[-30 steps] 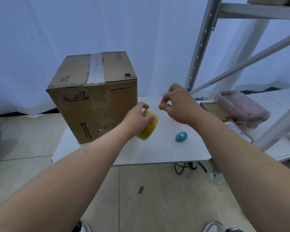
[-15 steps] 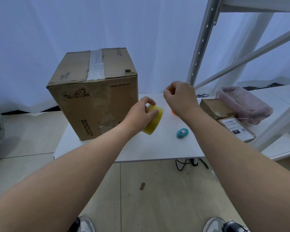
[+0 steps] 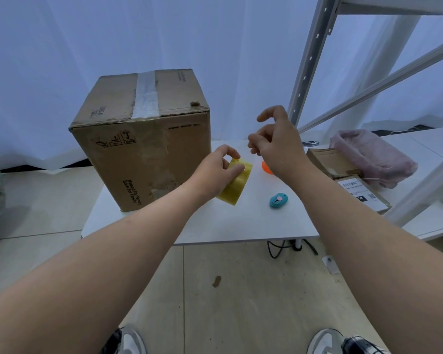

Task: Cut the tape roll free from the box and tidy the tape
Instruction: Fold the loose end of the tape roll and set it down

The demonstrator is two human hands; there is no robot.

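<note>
Standing at the near edge of a white table (image 3: 241, 223), a person reaches both bare arms out over it. The left hand (image 3: 214, 172) grips a yellow tape roll (image 3: 237, 186), fingers and thumb closed round its upper rim; the roll is tilted, its lower edge on or just above the tabletop, just beside the big cardboard box (image 3: 143, 139). The right hand (image 3: 276, 144) is raised above the table with fingers loosely curled and parted, the forefinger lifted; whether it pinches a strip of clear tape cannot be told. A small teal cutter (image 3: 278, 200) with a pink button lies near the roll, to its right. An orange object (image 3: 266, 167) shows partly behind the right wrist. The box's front reads "Named For Family Born For Family", with handling symbols near its top edge; a clear tape strip seals its closed flaps. Farther right sit a smaller labelled carton (image 3: 353, 185), its print too small to read, and a pink cloth bundle (image 3: 374, 157) by a metal rack (image 3: 312, 54).
</note>
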